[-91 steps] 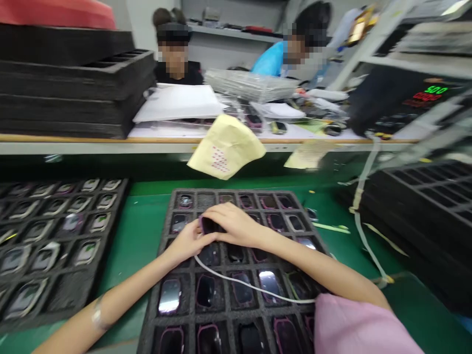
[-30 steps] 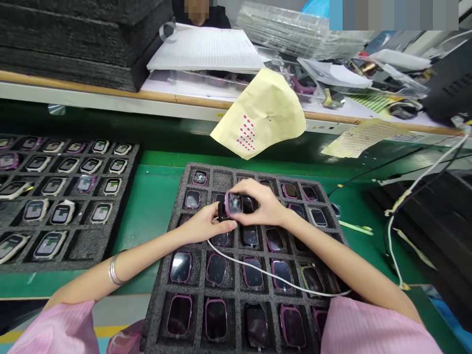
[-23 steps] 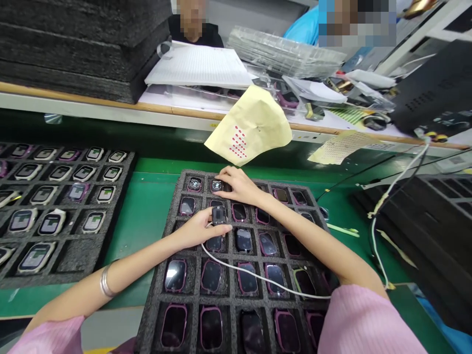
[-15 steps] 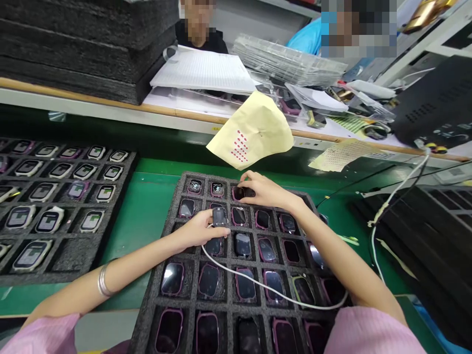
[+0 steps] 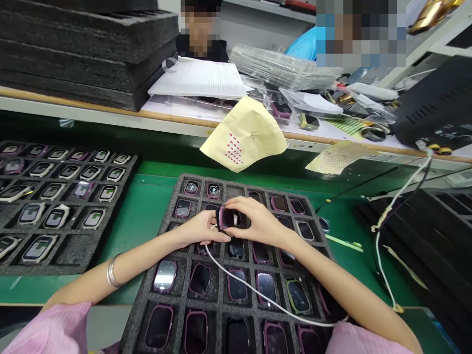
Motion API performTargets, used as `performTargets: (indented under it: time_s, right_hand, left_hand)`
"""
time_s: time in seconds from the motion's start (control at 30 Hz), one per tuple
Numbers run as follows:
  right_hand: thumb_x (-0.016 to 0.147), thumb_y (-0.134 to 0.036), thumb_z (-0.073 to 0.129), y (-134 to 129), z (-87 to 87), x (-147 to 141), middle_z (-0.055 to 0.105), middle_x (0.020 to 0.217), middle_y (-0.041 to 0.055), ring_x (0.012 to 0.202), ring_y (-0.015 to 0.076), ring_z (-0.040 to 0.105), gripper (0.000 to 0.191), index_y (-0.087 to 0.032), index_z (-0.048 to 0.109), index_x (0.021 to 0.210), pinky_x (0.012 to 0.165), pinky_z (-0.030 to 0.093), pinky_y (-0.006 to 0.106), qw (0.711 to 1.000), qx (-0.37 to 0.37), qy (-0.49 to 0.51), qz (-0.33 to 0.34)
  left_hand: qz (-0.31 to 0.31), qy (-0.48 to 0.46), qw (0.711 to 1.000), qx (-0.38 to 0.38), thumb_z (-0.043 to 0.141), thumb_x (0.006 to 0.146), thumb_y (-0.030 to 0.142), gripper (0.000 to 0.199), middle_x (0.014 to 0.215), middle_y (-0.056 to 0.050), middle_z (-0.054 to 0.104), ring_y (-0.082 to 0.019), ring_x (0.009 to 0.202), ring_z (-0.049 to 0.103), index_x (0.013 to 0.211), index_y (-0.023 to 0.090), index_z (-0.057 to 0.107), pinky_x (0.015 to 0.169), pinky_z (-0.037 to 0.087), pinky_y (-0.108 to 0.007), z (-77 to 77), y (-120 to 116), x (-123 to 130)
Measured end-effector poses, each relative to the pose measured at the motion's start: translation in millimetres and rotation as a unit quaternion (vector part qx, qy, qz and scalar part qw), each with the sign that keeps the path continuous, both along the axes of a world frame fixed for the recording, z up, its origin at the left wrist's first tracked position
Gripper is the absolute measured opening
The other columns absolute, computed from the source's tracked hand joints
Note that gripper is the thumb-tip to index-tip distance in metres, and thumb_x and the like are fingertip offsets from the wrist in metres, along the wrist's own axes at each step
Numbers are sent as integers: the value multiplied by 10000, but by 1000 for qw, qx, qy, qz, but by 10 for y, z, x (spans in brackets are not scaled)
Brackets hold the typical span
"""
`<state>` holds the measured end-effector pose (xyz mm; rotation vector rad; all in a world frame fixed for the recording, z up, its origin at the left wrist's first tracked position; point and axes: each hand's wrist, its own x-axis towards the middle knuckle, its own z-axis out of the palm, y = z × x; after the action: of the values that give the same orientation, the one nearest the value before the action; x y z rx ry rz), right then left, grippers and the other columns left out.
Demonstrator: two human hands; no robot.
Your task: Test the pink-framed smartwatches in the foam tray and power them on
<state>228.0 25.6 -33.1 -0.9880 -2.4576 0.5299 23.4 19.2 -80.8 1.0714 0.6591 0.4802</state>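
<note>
A purple-framed smartwatch [image 5: 227, 218] is in my right hand [image 5: 260, 221], fingers curved over its top and thumb underneath. My left hand [image 5: 197, 228] is closed on a small square dark device with a white cable [image 5: 254, 291]. The watch stands face out right against that device and mostly hides it; whether the two are joined I cannot tell. Both hands are above a black foam tray [image 5: 220, 278] with several smartwatches in its compartments, mostly purple-framed, one green-framed [image 5: 298, 296]. One back-row compartment [image 5: 236, 191] holds no watch.
A second foam tray [image 5: 73, 250] with mostly pale-framed watches lies to the left. Black foam sheets [image 5: 73, 59] are stacked on the shelf. A yellow paper [image 5: 245, 135] hangs from the shelf edge. Dark trays [image 5: 416, 236] stand at right. Two people are across the shelf.
My right hand has lifted the purple-framed watch out of its back-row compartment and brought it left and nearer, up to the device in my left hand. The left hand has barely moved.
</note>
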Motion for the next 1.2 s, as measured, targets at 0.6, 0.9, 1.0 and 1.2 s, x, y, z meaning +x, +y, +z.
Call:
performTargets:
  time_s: [0.6,0.9,1.0,1.2]
  right_hand:
    - [718,-345,779,-224,-46,-136,714,900,58,819,186,665,303,-169,700,951,782,521,314,846,-376,331,-181]
    - [720,-399,783,-283,-95,-151,671,820,57,710,143,604,332,-141,743,925,681,502,271,769,-498,394,-76]
    - [699,-339,813,-308,-94,-132,639,917,61,795,154,605,339,-159,739,977,737,498,286,805,-461,372,-38]
    - [709,-320,817,-363,-73,-115,620,971,86,861,180,595,413,-181,714,1085,804,486,347,848,-405,337,58]
  left_hand:
    - [174,-81,981,15,775,710,316,289,717,-14,645,-81,550,568,867,130,619,417,457,-149,74,-60,20]
    - [229,-29,956,181,767,697,328,242,810,-18,656,-119,583,609,840,177,645,430,509,-200,105,-205,-52]
    - [226,34,957,178,805,644,353,314,725,29,607,-90,495,534,799,184,590,433,461,-214,104,-197,-70]
    - [154,19,969,192,885,496,279,512,711,43,597,-131,660,564,794,194,478,637,436,-238,70,-125,-91]
